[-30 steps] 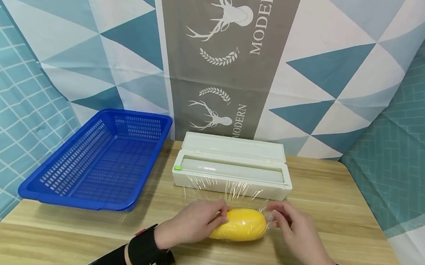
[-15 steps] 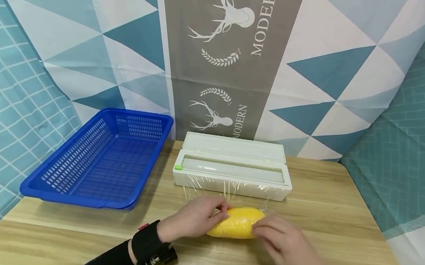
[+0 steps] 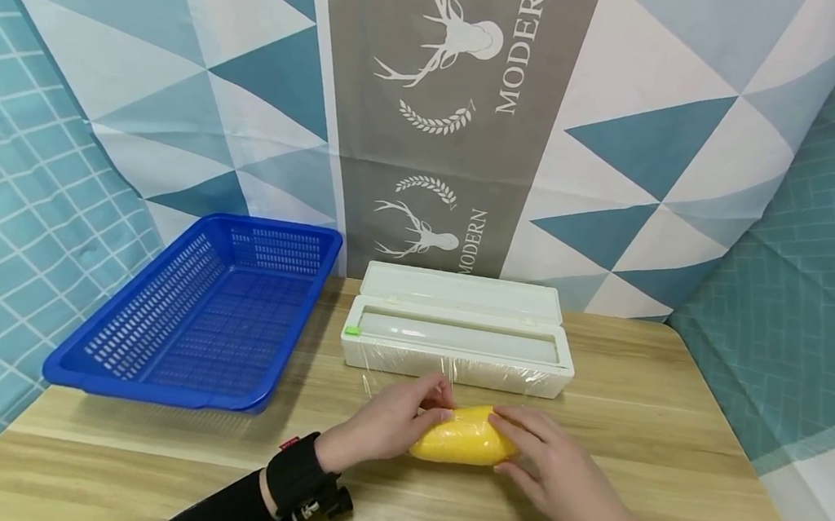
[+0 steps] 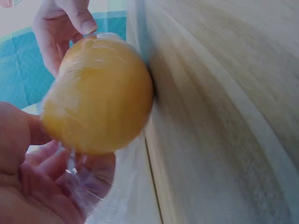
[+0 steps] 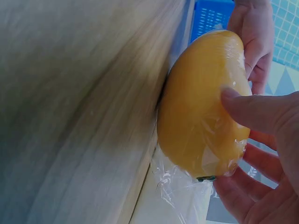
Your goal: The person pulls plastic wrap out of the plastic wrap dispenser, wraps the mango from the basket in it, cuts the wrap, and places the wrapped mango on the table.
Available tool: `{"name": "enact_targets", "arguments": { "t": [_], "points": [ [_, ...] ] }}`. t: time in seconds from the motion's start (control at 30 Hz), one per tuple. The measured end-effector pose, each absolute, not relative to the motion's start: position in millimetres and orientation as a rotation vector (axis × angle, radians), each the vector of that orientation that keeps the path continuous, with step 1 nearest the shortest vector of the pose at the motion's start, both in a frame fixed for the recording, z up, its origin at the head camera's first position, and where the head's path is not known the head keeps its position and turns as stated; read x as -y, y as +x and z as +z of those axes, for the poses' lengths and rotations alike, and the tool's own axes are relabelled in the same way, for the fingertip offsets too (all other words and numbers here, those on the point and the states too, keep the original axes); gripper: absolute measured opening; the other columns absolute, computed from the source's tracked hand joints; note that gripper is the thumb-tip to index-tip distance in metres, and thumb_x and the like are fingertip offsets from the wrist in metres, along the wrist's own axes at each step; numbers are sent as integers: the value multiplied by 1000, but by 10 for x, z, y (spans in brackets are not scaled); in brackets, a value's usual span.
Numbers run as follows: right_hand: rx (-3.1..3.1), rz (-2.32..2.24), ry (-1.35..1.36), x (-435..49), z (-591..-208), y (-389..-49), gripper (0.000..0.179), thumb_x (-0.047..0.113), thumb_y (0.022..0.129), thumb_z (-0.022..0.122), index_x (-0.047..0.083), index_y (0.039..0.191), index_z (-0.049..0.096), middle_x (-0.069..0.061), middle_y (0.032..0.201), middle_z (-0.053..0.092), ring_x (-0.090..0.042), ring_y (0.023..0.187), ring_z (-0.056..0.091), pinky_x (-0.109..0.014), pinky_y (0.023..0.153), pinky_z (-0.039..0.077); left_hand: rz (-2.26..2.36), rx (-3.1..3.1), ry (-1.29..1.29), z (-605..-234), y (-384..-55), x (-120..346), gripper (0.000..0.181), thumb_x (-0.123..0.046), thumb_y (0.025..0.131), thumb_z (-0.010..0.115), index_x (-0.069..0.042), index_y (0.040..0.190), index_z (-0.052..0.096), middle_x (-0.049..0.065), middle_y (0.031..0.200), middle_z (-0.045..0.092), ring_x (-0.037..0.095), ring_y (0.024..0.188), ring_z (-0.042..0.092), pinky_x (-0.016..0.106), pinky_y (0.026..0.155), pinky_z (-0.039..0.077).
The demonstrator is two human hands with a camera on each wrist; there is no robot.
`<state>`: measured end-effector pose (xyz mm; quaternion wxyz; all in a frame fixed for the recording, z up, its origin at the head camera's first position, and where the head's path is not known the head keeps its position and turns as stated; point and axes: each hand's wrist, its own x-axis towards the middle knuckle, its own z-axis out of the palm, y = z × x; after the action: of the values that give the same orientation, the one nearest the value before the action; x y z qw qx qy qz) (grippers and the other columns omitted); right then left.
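Observation:
A smooth yellow mango (image 3: 466,436), with a small dark green spot at one end, lies on the table wrapped in clear cling film (image 5: 175,186). My left hand (image 3: 393,422) holds its left end, thumb against the fruit and fingers curled at the far side among loose film. Thumb and fingers of my right hand (image 3: 556,468) grip the right end. In the right wrist view, the right thumb (image 5: 257,109) presses the mango's wrapped side. Behind the fruit stands a white cling film dispenser box (image 3: 457,366), its lid raised, with film hanging over its front.
To the left on the wooden table (image 3: 643,393) sits a blue plastic basket (image 3: 303,317) with slotted sides. A small green slider (image 3: 352,331) sits on the box's left end. Patterned cloth (image 3: 461,174) hangs behind the table.
My right hand let go of the film beyond the mango's right end, moved left and now grips that end. My left hand stays at the left end with small finger shifts.

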<state>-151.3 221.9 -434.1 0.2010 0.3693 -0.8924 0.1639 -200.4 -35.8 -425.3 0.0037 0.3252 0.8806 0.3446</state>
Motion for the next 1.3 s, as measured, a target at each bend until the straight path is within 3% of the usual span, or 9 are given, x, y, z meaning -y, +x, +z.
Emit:
{"name": "enact_targets", "arguments": {
  "t": [0.27, 0.5, 0.67, 0.8, 1.03, 1.17, 1.3],
  "points": [
    [2586, 423, 983, -2208, -4317, -1570, 73, 37, 71, 75, 20, 136, 47, 2, 135, 45, -12, 118, 42, -32, 88, 44, 1029, -2932, 1108, -4271, -2082, 355, 16, -34, 90, 56, -25, 80, 64, -16, 68, 53, 2, 58, 46, 17, 51, 37],
    [2620, 419, 975, -2142, -4306, -1650, 73, 38, 70, 76, 15, 134, 49, 1, 130, 45, -11, 116, 42, -29, 90, 42, 860, -3118, 1166, -4298, -2106, 357, 11, -30, 89, 59, -21, 89, 64, -12, 82, 59, 2, 71, 51, 19, 61, 43],
    [2644, 414, 945, -2097, -4296, -1697, 73, 37, 68, 78, 13, 131, 50, 1, 126, 46, -11, 113, 41, -30, 90, 42, 690, -3334, 1328, -4291, -2117, 366, 11, -27, 87, 62, -20, 94, 61, -8, 91, 54, 8, 81, 51, 23, 65, 45],
    [2666, 404, 922, -2074, -4290, -1732, 73, 36, 67, 78, 11, 130, 50, 2, 124, 46, -10, 111, 41, -29, 90, 42, 478, -3385, 1493, -4260, -2081, 361, 6, -23, 91, 55, -20, 93, 60, -8, 89, 56, 9, 80, 51, 22, 66, 46],
    [2673, 389, 913, -2055, -4279, -1766, 73, 36, 67, 79, 9, 128, 50, 0, 122, 46, -11, 109, 42, -30, 90, 42, 150, -3334, 1521, -4199, -1937, 368, 36, -50, 90, 50, -17, 100, 59, -4, 93, 59, 11, 80, 51, 26, 58, 47],
    [2679, 398, 916, -2039, -4283, -1789, 76, 38, 66, 79, 8, 129, 49, 0, 123, 45, -12, 109, 42, -30, 91, 41, 130, -3289, 1428, -4188, -1912, 387, 52, -57, 78, 61, -14, 107, 58, -2, 100, 59, 12, 86, 52, 26, 64, 48],
    [2687, 376, 909, -2024, -4319, -1817, 83, 40, 63, 80, 8, 132, 47, -1, 125, 44, -14, 112, 40, -32, 93, 39, 191, -3234, 1379, -4209, -1921, 405, 66, -49, 63, 77, -12, 114, 56, -2, 106, 58, 12, 92, 51, 26, 74, 48]
  ]
}}
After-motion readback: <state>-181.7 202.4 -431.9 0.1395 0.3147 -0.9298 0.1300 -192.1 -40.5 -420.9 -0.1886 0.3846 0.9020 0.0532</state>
